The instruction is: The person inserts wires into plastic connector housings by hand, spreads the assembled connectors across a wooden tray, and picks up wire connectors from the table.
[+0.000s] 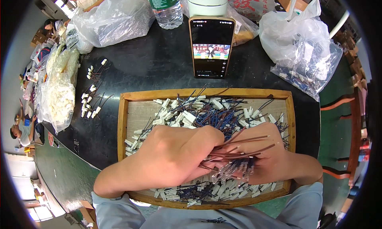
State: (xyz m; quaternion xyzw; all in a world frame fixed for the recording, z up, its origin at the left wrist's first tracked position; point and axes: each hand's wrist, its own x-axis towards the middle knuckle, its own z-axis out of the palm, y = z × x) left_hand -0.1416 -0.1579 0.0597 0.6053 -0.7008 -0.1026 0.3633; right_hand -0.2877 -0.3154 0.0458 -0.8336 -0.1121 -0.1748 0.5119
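Note:
Over a wooden-framed tray (207,93), my left hand (169,155) and my right hand (268,147) come together, fingers curled in. Between them is a bundle of thin brown and dark wires (242,151). Small shiny, clear-looking ends (232,172) gather at the bundle's lower side, near my right palm. Both hands close on this bundle; the fingertips themselves are mostly hidden. Beneath and around my hands, the tray holds many white plastic connectors (188,117) with short blue and brown wires (221,123), heaped loosely.
A phone (211,50) stands upright behind the tray, before a pale green cup (207,4) and a water bottle (165,10). Loose connectors (85,103) lie left of the tray. Plastic bags sit at left (61,89), back left (113,22) and right (296,50). Other people sit far left.

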